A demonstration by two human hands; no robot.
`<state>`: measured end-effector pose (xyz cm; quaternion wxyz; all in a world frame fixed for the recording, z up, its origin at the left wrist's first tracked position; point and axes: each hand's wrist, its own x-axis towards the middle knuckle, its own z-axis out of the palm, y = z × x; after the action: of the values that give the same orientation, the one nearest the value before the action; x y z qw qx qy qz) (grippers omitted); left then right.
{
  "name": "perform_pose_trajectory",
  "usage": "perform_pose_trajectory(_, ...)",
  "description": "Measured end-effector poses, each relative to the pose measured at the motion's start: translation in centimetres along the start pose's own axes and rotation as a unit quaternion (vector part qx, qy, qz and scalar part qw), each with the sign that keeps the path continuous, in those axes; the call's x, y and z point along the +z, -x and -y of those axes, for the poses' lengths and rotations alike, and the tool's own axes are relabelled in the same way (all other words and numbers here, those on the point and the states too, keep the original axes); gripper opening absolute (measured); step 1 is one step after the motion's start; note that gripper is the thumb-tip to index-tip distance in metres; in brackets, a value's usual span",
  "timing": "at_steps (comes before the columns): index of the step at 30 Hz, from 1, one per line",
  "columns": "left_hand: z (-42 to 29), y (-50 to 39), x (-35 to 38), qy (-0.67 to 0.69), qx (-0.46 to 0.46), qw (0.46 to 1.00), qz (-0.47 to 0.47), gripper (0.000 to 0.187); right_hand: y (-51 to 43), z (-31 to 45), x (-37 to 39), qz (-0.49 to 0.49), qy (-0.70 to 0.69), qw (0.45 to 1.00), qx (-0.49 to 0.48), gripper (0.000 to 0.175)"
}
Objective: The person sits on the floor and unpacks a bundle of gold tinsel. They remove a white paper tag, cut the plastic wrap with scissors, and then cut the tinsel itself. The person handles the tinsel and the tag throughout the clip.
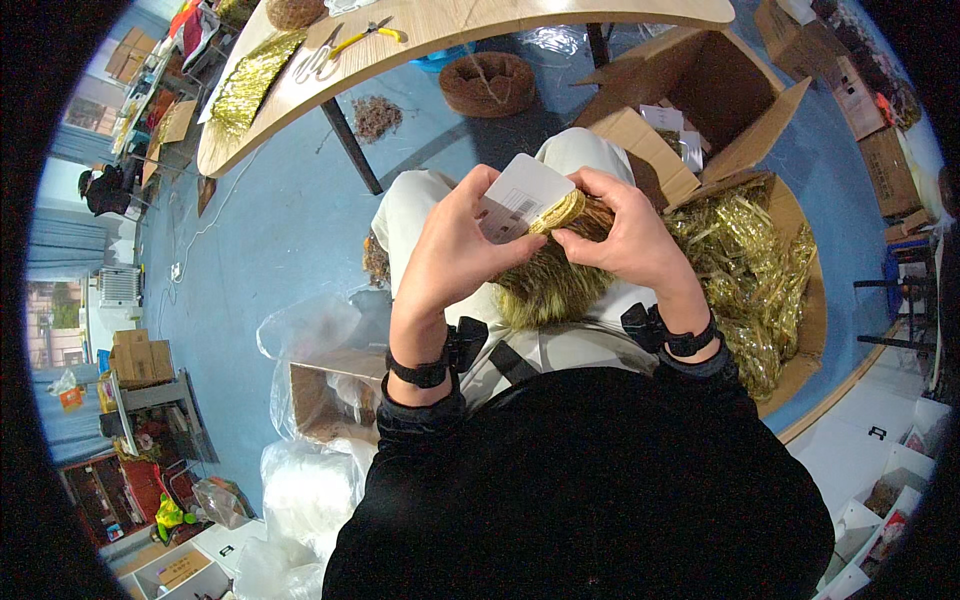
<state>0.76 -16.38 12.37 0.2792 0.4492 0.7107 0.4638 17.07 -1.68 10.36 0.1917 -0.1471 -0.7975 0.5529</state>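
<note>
Above my lap, my left hand (457, 247) grips the left side of a white printed card (529, 187) that bears a barcode. A coil or band of gold braid (559, 213) lies against the card's lower right edge. My right hand (626, 229) pinches this gold braid, its index finger by the card's right corner. Both thumbs almost meet below the braid. Under my hands, a furry brown and yellow-green thing (559, 292) rests in my lap between the thighs. How the braid joins the card or the furry thing is hidden.
Ahead is a wooden table (480, 19) with yellow-handled pliers (367, 34), scissors (319, 61) and gold tinsel fringe (259, 79). An open cardboard box (720, 82) stands front right. At my right, another carton holds gold tinsel (742, 277). Plastic bags (311, 480) lie at my left.
</note>
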Motion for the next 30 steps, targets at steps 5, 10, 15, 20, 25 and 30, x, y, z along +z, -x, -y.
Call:
perform_pose_trajectory(5, -0.4, 0.0, -0.3, 0.015, 0.014, 1.000, 0.013, 0.049, 0.0, 0.1, -0.2, 0.025, 0.008, 1.000, 0.007, 0.037)
perform_pose_trajectory(10, -0.3, 0.0, -0.7, 0.044, 0.012, 0.998, 0.043, 0.048, 0.1, 0.2, -0.3, 0.034, 0.022, 0.999, -0.011, 0.035)
perform_pose_trajectory(15, 0.4, -0.2, -0.7, 0.119, -0.016, 0.990, 0.073, 0.049, 0.0, 0.1, -0.7, 0.041, 0.009, 0.999, -0.004, 0.038)
perform_pose_trajectory(20, 0.5, -0.5, -0.7, 0.116, 0.002, 0.991, 0.063, 0.056, 0.0, 0.1, -1.0, 0.060, -0.008, 0.998, 0.018, 0.044)
perform_pose_trajectory(25, -1.7, -0.9, -1.7, -0.054, 0.084, 0.994, 0.048, 0.052, -0.2, 0.4, -1.2, 0.016, 0.013, 0.992, -0.121, 0.063)
perform_pose_trajectory(30, -3.7, -2.6, -2.0, -0.154, 0.208, 0.966, 0.030, 0.055, -0.3, 0.2, -0.2, -0.032, -0.081, 0.996, 0.001, 0.036)
